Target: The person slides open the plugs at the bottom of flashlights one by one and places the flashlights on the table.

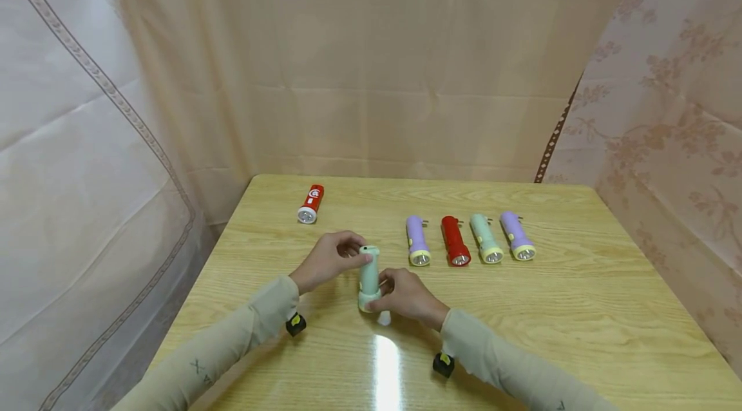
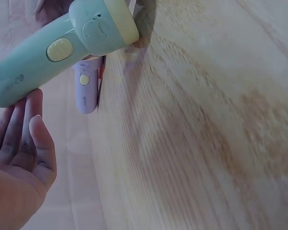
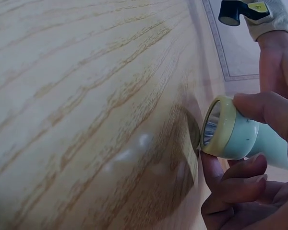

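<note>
A mint-green flashlight with a pale yellow head rim stands nearly upright over the table, lens end down. At its tail end, my left hand pinches it between thumb and fingers. Lower down, my right hand grips the head, the thumb on the rim in the right wrist view. The lens faces the wood there, close to it; whether the rim touches I cannot tell. A pale yellow switch shows on the flashlight's side in the left wrist view.
Right of the hands lie a purple flashlight, a red flashlight, another green flashlight and a second purple flashlight in a row. A red-and-white flashlight lies at the back left of the wooden table. Curtains surround the table.
</note>
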`<state>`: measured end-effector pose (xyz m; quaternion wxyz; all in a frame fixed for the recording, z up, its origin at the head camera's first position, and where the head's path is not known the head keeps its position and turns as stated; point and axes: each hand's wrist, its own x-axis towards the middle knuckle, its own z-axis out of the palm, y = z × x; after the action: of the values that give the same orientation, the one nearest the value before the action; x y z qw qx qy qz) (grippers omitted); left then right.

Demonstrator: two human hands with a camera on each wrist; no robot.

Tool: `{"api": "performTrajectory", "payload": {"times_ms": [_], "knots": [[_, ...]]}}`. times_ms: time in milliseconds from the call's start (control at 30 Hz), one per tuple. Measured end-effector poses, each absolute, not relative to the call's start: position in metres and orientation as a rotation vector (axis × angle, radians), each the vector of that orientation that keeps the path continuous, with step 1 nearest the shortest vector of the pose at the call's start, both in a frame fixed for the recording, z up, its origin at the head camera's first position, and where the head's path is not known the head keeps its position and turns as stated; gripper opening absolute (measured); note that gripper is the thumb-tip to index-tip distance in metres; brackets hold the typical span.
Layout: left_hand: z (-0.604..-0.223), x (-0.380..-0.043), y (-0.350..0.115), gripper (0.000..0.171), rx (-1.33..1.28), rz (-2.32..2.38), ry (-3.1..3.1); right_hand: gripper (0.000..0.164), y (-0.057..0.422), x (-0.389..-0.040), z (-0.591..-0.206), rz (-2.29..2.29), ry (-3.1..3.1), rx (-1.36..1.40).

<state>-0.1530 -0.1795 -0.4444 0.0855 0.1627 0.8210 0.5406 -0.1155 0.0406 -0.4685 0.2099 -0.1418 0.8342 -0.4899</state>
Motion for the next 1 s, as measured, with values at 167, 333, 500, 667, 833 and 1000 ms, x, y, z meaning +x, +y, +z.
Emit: {"api": "performTrajectory", "payload": {"times_ms": [167, 333, 500, 667, 833, 1000], "knots": [[-0.443, -0.151, -0.180, 0.029, 0.562, 1.600, 2.450, 0.047, 0.040, -0.115, -0.469, -1.355, 2.336, -0.405], [-0.443, -0.150, -0.182, 0.029, 0.603, 1.592, 2.442, 0.047, 0.040, -0.115, -0.471, -1.343, 2.356, -0.424], [-0.443, -0.148, -0.182, 0.030, 0.648, 1.591, 2.429, 0.047, 0.040, -0.115, -0.473, -1.345, 2.369, -0.433], [-0.442, -0.147, -0.182, 0.029, 0.679, 1.588, 2.420, 0.048, 0.039, -0.115, -0.474, -1.367, 2.363, -0.451], [-0.442, -0.145, -0.181, 0.028, 0.723, 1.594, 2.400, 0.050, 0.039, -0.114, -0.475, -1.385, 2.356, -0.451], [-0.441, -0.141, -0.182, 0.029, 0.743, 1.600, 2.373, 0.053, 0.039, -0.112, -0.476, -1.415, 2.325, -0.438]]}}
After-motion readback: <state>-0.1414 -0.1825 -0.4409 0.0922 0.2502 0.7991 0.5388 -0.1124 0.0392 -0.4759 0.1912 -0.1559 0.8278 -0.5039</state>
